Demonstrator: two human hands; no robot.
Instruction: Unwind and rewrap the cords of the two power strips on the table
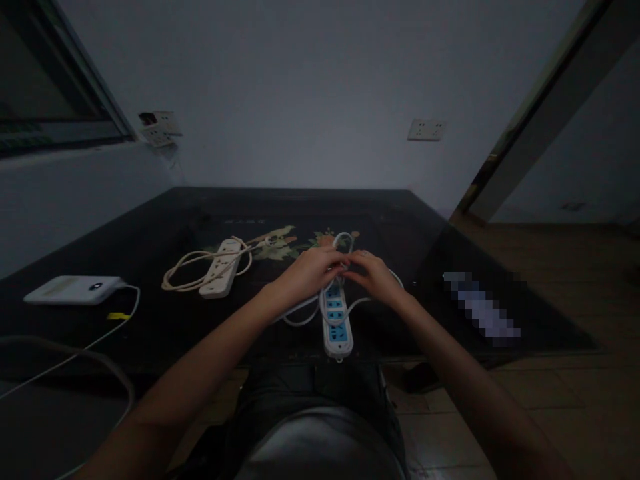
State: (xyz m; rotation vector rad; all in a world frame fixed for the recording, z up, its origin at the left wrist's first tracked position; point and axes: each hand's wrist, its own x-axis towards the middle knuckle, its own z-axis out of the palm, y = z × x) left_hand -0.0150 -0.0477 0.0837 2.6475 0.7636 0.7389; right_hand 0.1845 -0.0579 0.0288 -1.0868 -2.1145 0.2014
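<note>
A white power strip with blue socket faces (337, 327) lies lengthwise near the table's front edge, its white cord (359, 301) looped loosely over and around it. Above its far end my left hand (320, 265) and my right hand (369, 272) meet, fingertips close together. Both are closed in a pinch on the cord, part of which arches up behind them. The fingers cover the strip's far end and the exact spot where the cord is held.
Left of my hands lies another white power strip (220, 270) with a coiled beige cord (175, 280). A white power bank (75, 291) with a cable sits at the far left of the dark table (280, 200). A blurred-out object (483, 310) lies on the right.
</note>
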